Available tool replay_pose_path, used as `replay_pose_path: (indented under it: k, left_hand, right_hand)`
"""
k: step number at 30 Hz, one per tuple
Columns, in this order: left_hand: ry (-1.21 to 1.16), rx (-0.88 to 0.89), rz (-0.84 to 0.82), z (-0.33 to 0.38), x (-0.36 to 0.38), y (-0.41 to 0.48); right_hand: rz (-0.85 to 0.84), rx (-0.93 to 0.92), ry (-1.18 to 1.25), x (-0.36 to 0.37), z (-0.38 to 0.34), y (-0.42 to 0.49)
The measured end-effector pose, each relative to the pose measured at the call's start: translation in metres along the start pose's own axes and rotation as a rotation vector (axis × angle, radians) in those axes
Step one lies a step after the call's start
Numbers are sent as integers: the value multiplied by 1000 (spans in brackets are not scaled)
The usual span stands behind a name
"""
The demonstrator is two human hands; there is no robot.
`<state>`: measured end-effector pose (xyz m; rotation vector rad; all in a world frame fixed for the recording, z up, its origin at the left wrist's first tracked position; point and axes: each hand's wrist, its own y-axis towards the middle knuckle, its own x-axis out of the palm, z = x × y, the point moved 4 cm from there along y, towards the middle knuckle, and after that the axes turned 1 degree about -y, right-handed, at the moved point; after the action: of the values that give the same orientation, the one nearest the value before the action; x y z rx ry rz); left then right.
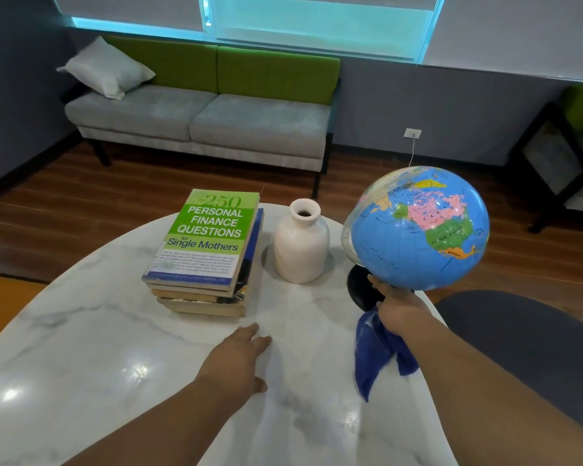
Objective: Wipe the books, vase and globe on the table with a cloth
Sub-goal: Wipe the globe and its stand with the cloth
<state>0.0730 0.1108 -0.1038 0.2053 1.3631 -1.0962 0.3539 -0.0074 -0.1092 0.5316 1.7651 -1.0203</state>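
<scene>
A stack of books [209, 250] with a green-covered one on top lies on the white marble table [98, 358]. A cream vase [302, 243] stands just right of the stack. The blue globe [418, 230] is tilted at the table's right edge, its black base [362, 287] low beside the vase. My right hand [398, 309] grips the globe's stand under the ball and also holds a blue cloth [379, 351] that hangs down. My left hand [239, 358] rests flat on the table in front of the books, fingers straight.
A grey sofa [199, 122] with green backs and a white pillow [105, 67] stands against the far wall across a wooden floor. A dark chair seat [532, 338] is at my right. A black-framed seat [559, 163] stands far right.
</scene>
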Motion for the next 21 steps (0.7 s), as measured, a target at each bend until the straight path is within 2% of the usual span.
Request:
replay_pose_path:
  k: [4, 13, 19, 21]
  left_hand:
    - [-6, 6, 5, -1, 0, 0]
    - [-6, -3, 4, 0, 0, -1]
    - [-7, -13, -12, -1, 0, 0]
    - [-8, -18, -18, -1, -1, 0]
  right_hand:
    - [17, 17, 70, 2, 1, 5]
    - [16, 13, 50, 8, 4, 13]
    - [-24, -87, -8, 1, 2, 8]
    - [17, -117, 23, -3, 1, -5]
